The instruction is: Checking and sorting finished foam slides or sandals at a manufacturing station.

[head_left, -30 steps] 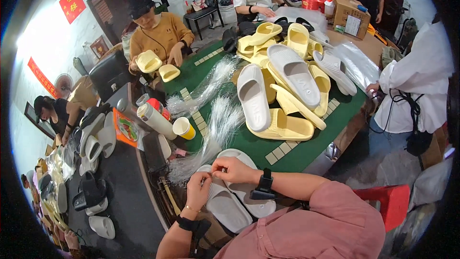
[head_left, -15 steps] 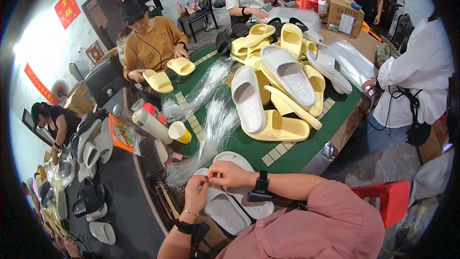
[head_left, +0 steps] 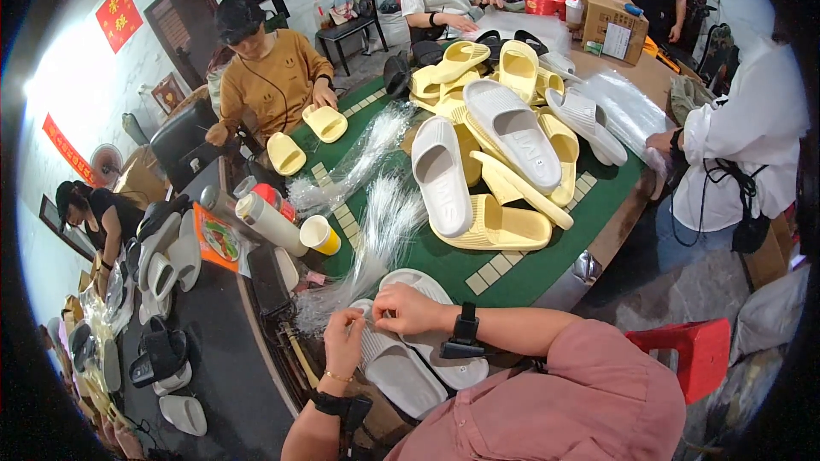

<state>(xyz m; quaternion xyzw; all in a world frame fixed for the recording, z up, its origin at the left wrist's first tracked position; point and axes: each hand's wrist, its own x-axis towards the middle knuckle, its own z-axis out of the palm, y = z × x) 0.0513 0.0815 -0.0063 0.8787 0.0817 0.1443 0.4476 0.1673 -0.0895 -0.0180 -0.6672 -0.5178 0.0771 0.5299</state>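
Over a pair of light grey slippers at the near table edge, both my hands work close together. The fingertips of my left hand are pinched at the left slipper's strap. Beside it my right hand is curled closed above the slippers, covering part of them. Anything between my fingers is too thin or hidden to name. Just beyond lies a bundle of thin clear plastic strands on the green table top.
A pile of yellow slippers and grey-white slippers fills the table's middle. To the left stand a yellow paper cup and a white bottle. Co-workers sit and stand around; one touches a yellow slipper. A red stool is at right.
My left hand has moved slightly left, away from my right hand. The co-worker at far left of the table has set down one yellow slipper. The co-worker at right has shifted.
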